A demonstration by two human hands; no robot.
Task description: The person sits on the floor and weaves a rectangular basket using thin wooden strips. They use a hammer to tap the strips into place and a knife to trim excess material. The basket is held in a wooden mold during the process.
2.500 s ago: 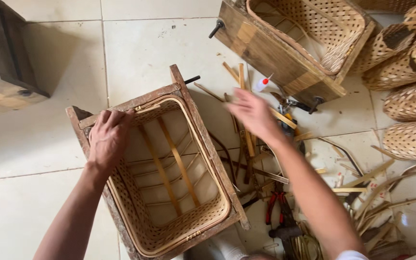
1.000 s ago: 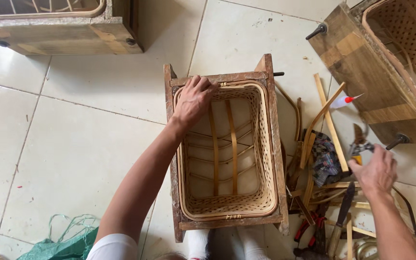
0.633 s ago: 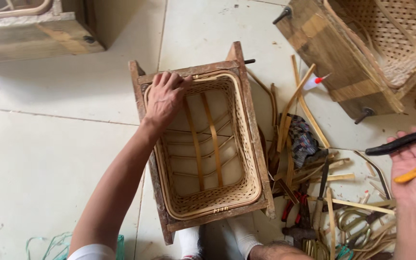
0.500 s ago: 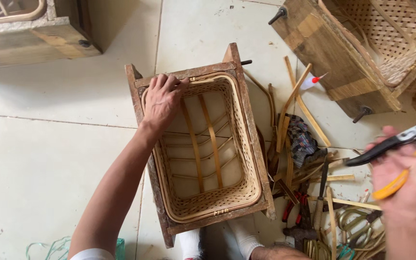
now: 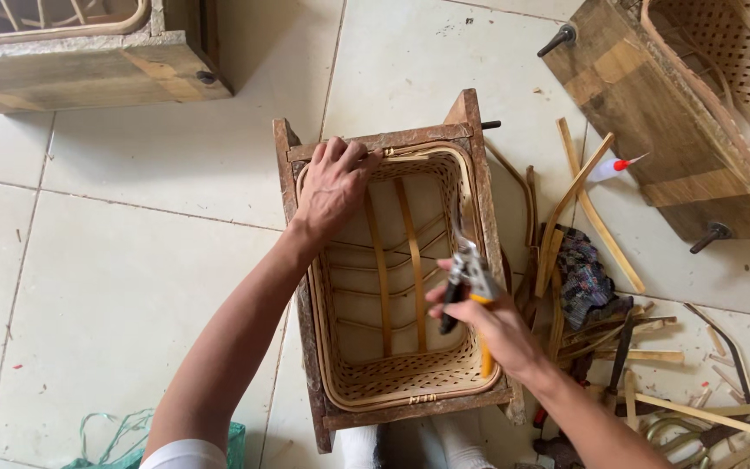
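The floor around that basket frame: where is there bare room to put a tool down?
Bare tile lies left of the wooden frame, between it and the wooden box at top left. More bare tile sits above the frame. The right side is crowded with bamboo strips, a dark cloth and scraps.

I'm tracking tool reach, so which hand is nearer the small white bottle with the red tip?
Right. The right hand, gripping the pliers, is over the basket's right rim, closer to the bottle. The left hand rests on the far-left corner, farther away.
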